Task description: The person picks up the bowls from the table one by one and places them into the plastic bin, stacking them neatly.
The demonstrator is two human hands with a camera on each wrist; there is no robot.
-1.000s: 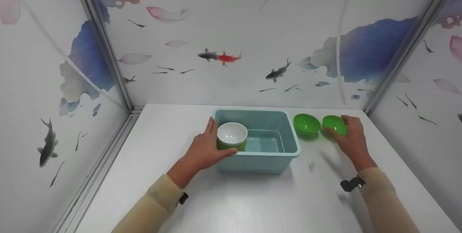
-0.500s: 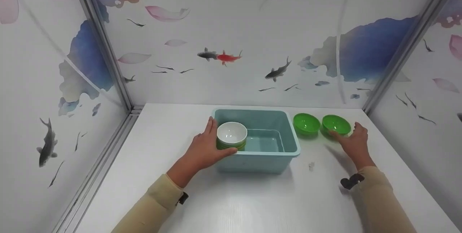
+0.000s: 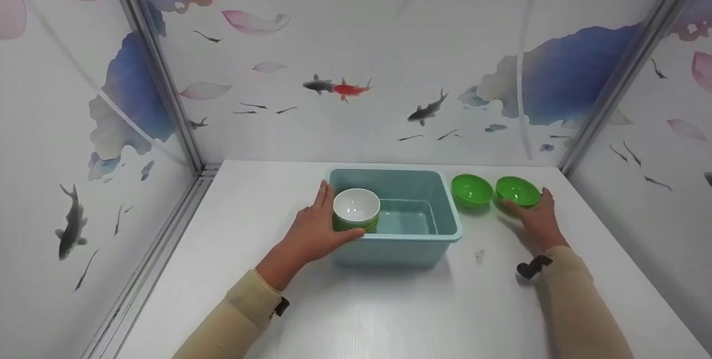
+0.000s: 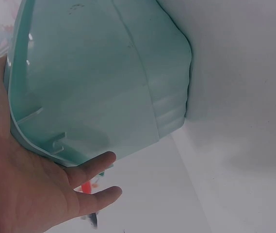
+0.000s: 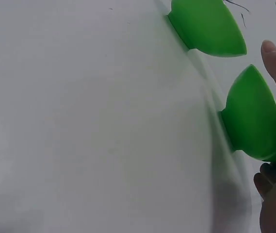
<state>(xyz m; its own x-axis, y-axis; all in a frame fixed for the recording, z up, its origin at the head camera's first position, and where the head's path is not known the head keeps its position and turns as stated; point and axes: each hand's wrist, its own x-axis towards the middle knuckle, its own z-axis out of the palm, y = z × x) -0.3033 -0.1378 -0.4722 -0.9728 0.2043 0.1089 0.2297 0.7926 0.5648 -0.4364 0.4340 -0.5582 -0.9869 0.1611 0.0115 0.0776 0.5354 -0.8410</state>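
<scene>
A light blue-green plastic basin (image 3: 397, 253) stands on the white table. My left hand (image 3: 314, 231) spans its near left corner, thumb over the front rim and straight fingers along the left side. In the left wrist view two fingertips (image 4: 104, 160) extend past the basin wall (image 4: 89, 82). Inside the basin, a white bowl (image 3: 356, 206) sits stacked on green bowls (image 3: 370, 226). My right hand (image 3: 537, 217) straddles the right-hand green bowl (image 3: 517, 189), thumb at its near left and fingers at its right. In the right wrist view the thumb stands apart from this bowl (image 5: 251, 116).
Another green bowl (image 3: 471, 191) stands upright between the basin and the right-hand bowl. White panels printed with fish and flowers enclose the table (image 3: 367, 309) at the back and both sides. A small grey smudge (image 3: 479, 256) marks the tabletop right of the basin.
My right hand moved off the right-hand green bowl to the right with fingers spread, then came back in around it. My left hand, the basin and the bowls have stayed in place.
</scene>
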